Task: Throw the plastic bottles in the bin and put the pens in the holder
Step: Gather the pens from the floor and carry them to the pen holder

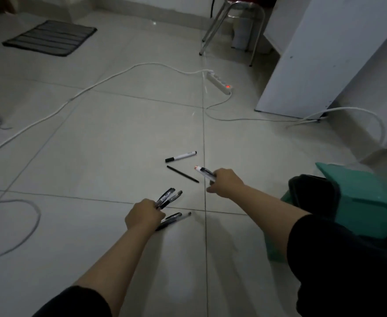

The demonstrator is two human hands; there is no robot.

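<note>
My left hand (143, 216) is closed around a bunch of black pens (169, 196) that fan out up and to the right. Two more pens (176, 218) stick out just below that hand; whether they lie on the floor or are held I cannot tell. My right hand (225, 182) grips a white marker with a red tip (203, 172). On the tiled floor ahead lie a white marker with a black cap (180, 156) and a thin black pen (182, 174). A green bin (368, 202) with a black liner stands at the right. No bottle or holder shows.
A white power strip (218, 83) with a lit red switch and its long cable (78, 94) cross the floor. Further cables loop at the left and right. A grey mat (49, 38), metal chair legs (213, 30) and a white cabinet (320, 56) stand further back.
</note>
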